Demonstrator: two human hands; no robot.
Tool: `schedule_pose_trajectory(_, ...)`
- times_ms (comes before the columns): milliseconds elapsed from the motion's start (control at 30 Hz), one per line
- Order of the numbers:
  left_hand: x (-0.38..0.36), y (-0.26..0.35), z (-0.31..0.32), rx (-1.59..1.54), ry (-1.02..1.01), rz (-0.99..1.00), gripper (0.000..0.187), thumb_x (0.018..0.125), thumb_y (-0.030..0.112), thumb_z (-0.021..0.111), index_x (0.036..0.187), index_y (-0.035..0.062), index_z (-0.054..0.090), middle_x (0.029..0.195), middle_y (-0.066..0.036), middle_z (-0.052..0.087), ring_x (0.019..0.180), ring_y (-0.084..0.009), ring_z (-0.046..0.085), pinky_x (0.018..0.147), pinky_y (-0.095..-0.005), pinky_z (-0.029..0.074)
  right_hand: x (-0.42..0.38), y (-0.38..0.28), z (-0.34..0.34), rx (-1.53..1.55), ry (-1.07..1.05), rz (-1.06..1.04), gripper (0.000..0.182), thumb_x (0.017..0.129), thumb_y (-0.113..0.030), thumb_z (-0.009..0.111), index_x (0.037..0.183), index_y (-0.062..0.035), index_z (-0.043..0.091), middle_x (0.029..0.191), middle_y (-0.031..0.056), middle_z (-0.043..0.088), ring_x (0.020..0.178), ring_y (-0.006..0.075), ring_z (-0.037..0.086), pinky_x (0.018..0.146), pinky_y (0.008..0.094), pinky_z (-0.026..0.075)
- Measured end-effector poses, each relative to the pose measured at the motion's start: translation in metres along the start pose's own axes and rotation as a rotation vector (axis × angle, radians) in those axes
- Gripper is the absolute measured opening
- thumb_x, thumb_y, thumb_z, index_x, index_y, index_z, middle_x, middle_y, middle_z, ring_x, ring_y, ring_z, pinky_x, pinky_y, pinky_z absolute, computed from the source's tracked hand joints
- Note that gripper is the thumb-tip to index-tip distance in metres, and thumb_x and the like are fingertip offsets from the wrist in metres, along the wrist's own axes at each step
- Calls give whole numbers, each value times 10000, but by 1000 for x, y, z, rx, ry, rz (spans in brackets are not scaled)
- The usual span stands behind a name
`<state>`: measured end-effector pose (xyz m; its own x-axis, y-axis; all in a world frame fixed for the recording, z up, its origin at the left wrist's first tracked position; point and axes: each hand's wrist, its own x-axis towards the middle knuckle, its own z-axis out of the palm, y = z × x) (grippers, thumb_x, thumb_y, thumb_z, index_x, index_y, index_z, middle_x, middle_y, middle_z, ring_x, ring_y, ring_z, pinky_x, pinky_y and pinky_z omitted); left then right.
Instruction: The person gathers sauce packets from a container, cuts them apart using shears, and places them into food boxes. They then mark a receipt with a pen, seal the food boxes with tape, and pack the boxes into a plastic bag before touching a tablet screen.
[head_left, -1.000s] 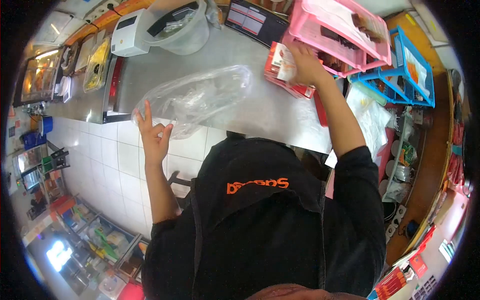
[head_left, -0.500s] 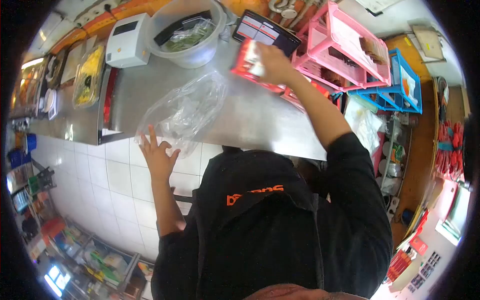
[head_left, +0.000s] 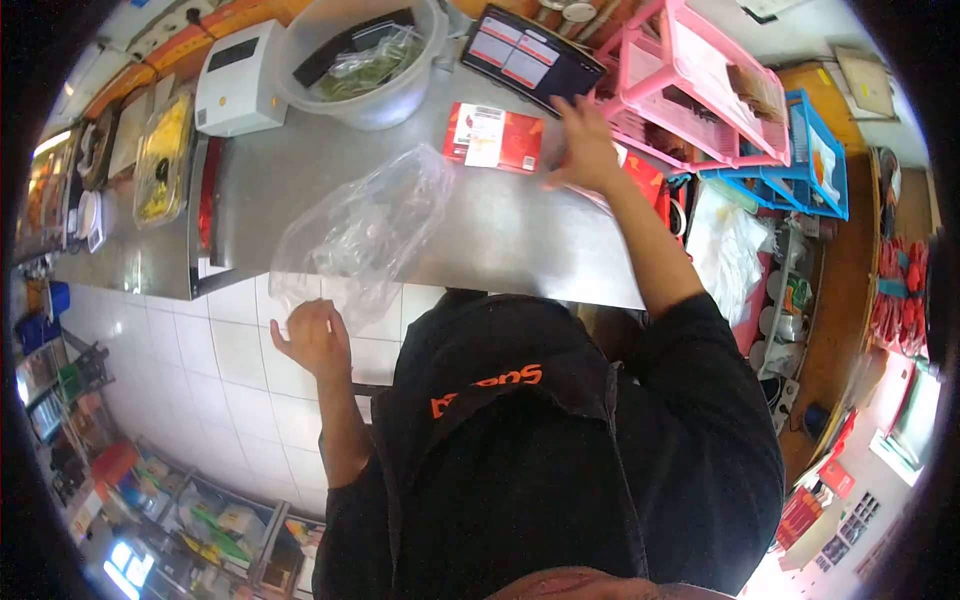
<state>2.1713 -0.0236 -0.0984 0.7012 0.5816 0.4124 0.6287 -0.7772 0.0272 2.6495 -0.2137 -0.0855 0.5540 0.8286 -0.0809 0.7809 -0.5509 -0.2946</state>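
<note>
My right hand (head_left: 588,150) reaches over the steel counter with fingers spread and nothing in it. Its fingertips are by the lower right corner of a dark tablet (head_left: 532,60) with a lit screen. To its left, a red and white packet (head_left: 494,137) with a white label lies flat on the counter. My left hand (head_left: 318,340) is in front of the counter edge, its fingers loosely bent and one sticking out sideways. Beside its fingertips a clear plastic bag (head_left: 365,230) lies on the counter and hangs over the edge. I see no grip on the bag.
A clear tub (head_left: 365,108) holding bagged greens and a white printer-like box (head_left: 240,80) stand at the back. Pink racks (head_left: 690,100) and a blue rack (head_left: 790,185) are on the right. A tray of yellow food (head_left: 163,165) is at left.
My right hand has let go of the red and white packet, which now lies on the counter, and moved right toward the tablet. My left hand has dropped slightly and its fingers have curled.
</note>
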Motion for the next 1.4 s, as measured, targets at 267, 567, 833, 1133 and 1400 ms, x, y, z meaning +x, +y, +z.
schedule_pose_trajectory(267,20,-24,25,-804,48,-1056,459,839,250,758,1142,-3,524,975,-102,606,782,-179,574,674,-296,449,-43,44,-10,-257,-206,259,1228,544,-215,834,1533,-195,107,1305,222,431,1258,437,406,1055,562,315)
schedule_pose_trajectory(567,22,-16,28,-909,159,-916,351,878,157,710,614,50,504,588,23,468,543,-101,438,522,-274,343,16,-142,-4,612,-110,-383,1273,596,-239,883,1501,6,22,1526,230,148,1405,381,244,1163,451,212)
schedule_pose_trajectory(833,44,-35,-19,-1116,422,-982,407,999,281,512,682,33,568,669,-45,577,598,-127,505,572,-272,397,34,-282,121,498,-245,-932,1149,586,-256,871,1506,-108,201,1385,225,385,1286,397,410,1067,541,342)
schedule_pose_trajectory(1133,76,6,-151,-2218,304,-225,663,994,520,407,1148,-108,553,548,-68,528,338,-89,361,329,-209,248,-39,-245,120,-151,-706,-575,1014,641,-243,825,1493,-185,278,1250,175,536,1189,370,523,961,485,448)
schedule_pose_trajectory(1400,87,11,-133,-1918,17,-302,455,989,435,479,1137,5,485,1383,-400,379,413,-118,536,353,-178,389,-69,-154,-52,25,-981,-467,621,793,-181,682,1373,-92,476,1284,177,585,1139,320,592,948,417,484)
